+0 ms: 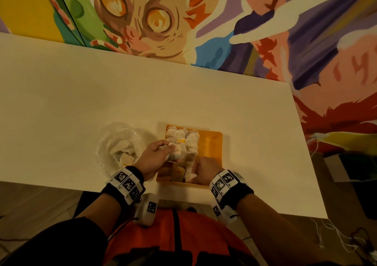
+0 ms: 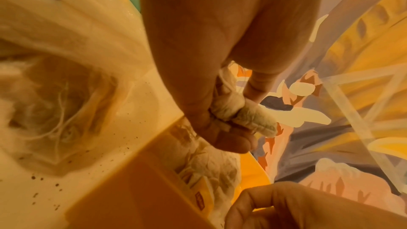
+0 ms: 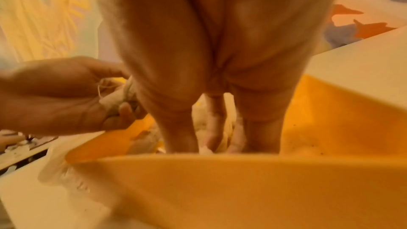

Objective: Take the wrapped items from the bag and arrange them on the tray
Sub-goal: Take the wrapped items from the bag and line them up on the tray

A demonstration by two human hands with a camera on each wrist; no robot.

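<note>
Hands work together over an orange tray point(image 1: 214, 143) set near the near edge of a white table point(image 1: 81, 102). Left hand point(image 1: 157, 155) is curled around one wrapped item point(image 1: 176, 153), a crumpled white bundle; the left wrist view shows the bundle point(image 2: 249, 116) pinched between thumb and fingers, one end sticking out past the fingertips, held above the tray's left side. Right hand point(image 1: 204, 169) sits at the tray's near edge with its fingers point(image 3: 214, 124) pointing down into the wrapped items lying there; whether they pinch one or merely press on it cannot be told, as the tips are hidden behind the tray rim point(image 3: 198, 163). Further wrapped items point(image 1: 183, 137) lie side by side in the tray's left half, reaching to its far edge; the right half is bare orange. Yellow-labelled packets point(image 1: 177, 172) lie at the near left corner of the tray, just below the left hand. Clear plastic bag point(image 1: 118, 143) lies crumpled on the table just left of the tray, with white wrapping visible inside it. Dark specks point(image 2: 44, 180) dot the table surface beside the bag.
</note>
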